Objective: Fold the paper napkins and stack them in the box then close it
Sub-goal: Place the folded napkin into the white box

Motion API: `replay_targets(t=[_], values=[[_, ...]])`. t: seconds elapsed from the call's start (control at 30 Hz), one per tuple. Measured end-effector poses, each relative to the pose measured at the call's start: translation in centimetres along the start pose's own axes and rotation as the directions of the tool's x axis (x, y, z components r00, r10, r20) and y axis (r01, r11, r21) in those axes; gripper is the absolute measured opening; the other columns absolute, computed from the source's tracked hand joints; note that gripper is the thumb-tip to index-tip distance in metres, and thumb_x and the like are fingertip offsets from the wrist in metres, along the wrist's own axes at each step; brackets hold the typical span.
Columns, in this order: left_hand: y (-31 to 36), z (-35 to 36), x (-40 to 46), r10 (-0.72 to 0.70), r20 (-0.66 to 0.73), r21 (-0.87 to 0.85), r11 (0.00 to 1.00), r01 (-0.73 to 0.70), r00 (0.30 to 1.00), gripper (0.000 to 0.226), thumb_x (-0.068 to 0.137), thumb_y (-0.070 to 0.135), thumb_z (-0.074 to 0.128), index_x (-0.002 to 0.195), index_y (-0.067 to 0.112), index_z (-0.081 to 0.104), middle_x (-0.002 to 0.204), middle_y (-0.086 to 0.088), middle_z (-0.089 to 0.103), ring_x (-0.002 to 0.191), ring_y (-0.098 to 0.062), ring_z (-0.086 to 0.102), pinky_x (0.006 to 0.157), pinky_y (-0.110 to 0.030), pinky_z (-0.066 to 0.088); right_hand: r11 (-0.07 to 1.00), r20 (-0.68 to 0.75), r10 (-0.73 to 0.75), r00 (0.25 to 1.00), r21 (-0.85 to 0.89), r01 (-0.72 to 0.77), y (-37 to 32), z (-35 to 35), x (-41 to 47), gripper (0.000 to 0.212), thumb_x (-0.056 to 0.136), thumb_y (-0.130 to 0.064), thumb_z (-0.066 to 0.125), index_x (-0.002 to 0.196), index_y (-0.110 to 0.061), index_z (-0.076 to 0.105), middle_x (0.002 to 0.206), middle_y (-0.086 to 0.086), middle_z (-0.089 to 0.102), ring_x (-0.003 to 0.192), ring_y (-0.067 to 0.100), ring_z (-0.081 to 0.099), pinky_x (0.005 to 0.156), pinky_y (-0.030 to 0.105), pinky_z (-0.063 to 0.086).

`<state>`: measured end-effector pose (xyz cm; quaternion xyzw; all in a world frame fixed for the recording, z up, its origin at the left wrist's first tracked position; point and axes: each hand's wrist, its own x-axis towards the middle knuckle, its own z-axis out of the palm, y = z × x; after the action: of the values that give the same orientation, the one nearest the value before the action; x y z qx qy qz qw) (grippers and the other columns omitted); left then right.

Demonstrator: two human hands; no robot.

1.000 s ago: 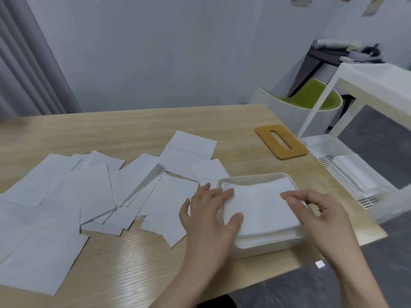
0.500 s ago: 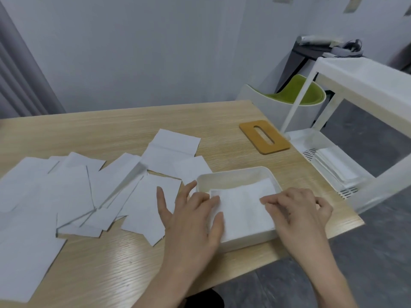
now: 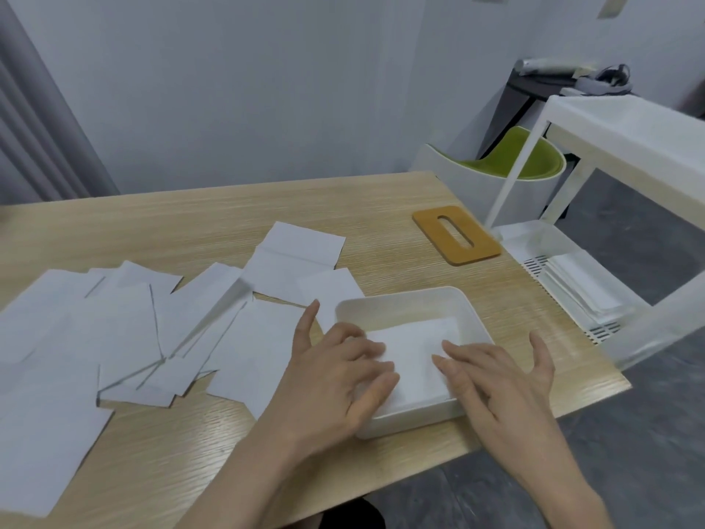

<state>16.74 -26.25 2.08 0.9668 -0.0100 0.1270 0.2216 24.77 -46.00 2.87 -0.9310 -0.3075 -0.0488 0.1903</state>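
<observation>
A folded napkin [image 3: 416, 351] lies flat inside the white box [image 3: 404, 299], which sits near the right front corner of the wooden table [image 3: 190, 223]. The left hand [image 3: 335, 379] reaches in over the box's left rim, palm down, fingers curled with their tips pressing the napkin's left edge and the thumb raised outside the box; it grasps nothing. The right hand [image 3: 496, 379] lies palm down and spread flat over the napkin's right side and the box's right front corner, fingers extended, also gripping nothing. To the left of the box, loose unfolded napkins [image 3: 126, 337] overlap across the table. Beyond the box, the wooden slotted lid [image 3: 456, 235] lies flat, well apart from it.
</observation>
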Motion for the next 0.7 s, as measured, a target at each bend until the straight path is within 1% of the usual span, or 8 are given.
replay_targets(t=[0.13,0.23,0.37,0.47,0.57,0.63,0.7], values=[[0.0,-0.4,0.5,0.022,0.066,0.034,0.999,-0.025,0.998,0.057,0.095,0.054,0.023,0.098,0.037,0.077,0.109,0.022,0.069,0.107,-0.003,0.052,0.117,-0.037,-0.010,0.996,0.094,0.033,0.995,-0.082,-0.026,-0.2,-0.2,0.4,0.076,0.090,-0.060,-0.002,0.101,-0.041,0.071,0.120,-0.033,0.056,0.113,-0.018,0.038,0.115,0.038,-0.017],[0.0,-0.5,0.7,0.026,0.091,0.067,0.997,-0.032,0.995,0.060,0.096,0.053,0.020,0.095,0.035,0.077,0.107,0.020,0.068,0.104,-0.005,0.051,0.116,-0.035,-0.012,0.986,0.147,0.048,0.988,-0.165,-0.024,-0.3,-0.3,0.9,0.078,0.094,-0.057,-0.008,0.107,-0.043,0.068,0.121,-0.035,0.053,0.116,-0.017,0.035,0.113,0.037,-0.022],[0.0,-0.4,0.8,0.013,0.109,0.113,0.993,-0.025,0.994,0.056,0.099,0.047,0.025,0.086,0.032,0.077,0.103,0.019,0.068,0.099,-0.008,0.051,0.117,-0.040,-0.006,0.978,0.163,0.065,0.984,-0.207,-0.031,-0.5,-0.1,1.1,0.077,0.088,-0.052,-0.006,0.108,-0.043,0.067,0.120,-0.036,0.053,0.115,-0.017,0.036,0.111,0.036,-0.024],[-0.1,-0.3,0.7,0.012,0.121,0.137,0.990,-0.029,0.993,0.053,0.101,0.044,0.028,0.085,0.030,0.076,0.103,0.019,0.068,0.098,-0.008,0.049,0.117,-0.042,-0.006,0.978,0.159,0.078,0.984,-0.205,-0.044,-0.4,0.1,1.0,0.078,0.087,-0.052,-0.008,0.105,-0.044,0.068,0.116,-0.037,0.054,0.114,-0.019,0.036,0.111,0.034,-0.024],[-0.1,-0.3,0.6,0.017,0.113,0.140,0.990,-0.033,0.993,0.055,0.100,0.045,0.025,0.087,0.031,0.076,0.104,0.018,0.068,0.098,-0.008,0.048,0.118,-0.043,-0.007,0.979,0.138,0.079,0.987,-0.196,-0.051,-0.4,0.2,1.2,0.078,0.086,-0.054,-0.006,0.100,-0.043,0.070,0.110,-0.037,0.057,0.110,-0.018,0.040,0.111,0.033,-0.025],[0.0,-0.3,0.7,0.019,0.091,0.128,0.991,-0.030,0.996,0.057,0.099,0.046,0.023,0.088,0.031,0.077,0.104,0.018,0.068,0.099,-0.008,0.050,0.118,-0.043,-0.007,0.978,0.124,0.078,0.989,-0.203,-0.052,-0.5,0.2,1.4,0.072,0.089,-0.054,0.001,0.092,-0.040,0.072,0.106,-0.037,0.059,0.108,-0.017,0.042,0.112,0.033,-0.024],[0.0,-0.2,0.6,0.021,0.067,0.122,0.992,-0.029,0.998,0.056,0.097,0.046,0.024,0.089,0.033,0.077,0.104,0.018,0.069,0.099,-0.009,0.052,0.118,-0.043,-0.007,0.980,0.102,0.079,0.992,-0.189,-0.059,-0.7,0.2,1.5,0.063,0.091,-0.056,0.012,0.080,-0.037,0.072,0.100,-0.035,0.061,0.104,-0.015,0.045,0.113,0.035,-0.020]])
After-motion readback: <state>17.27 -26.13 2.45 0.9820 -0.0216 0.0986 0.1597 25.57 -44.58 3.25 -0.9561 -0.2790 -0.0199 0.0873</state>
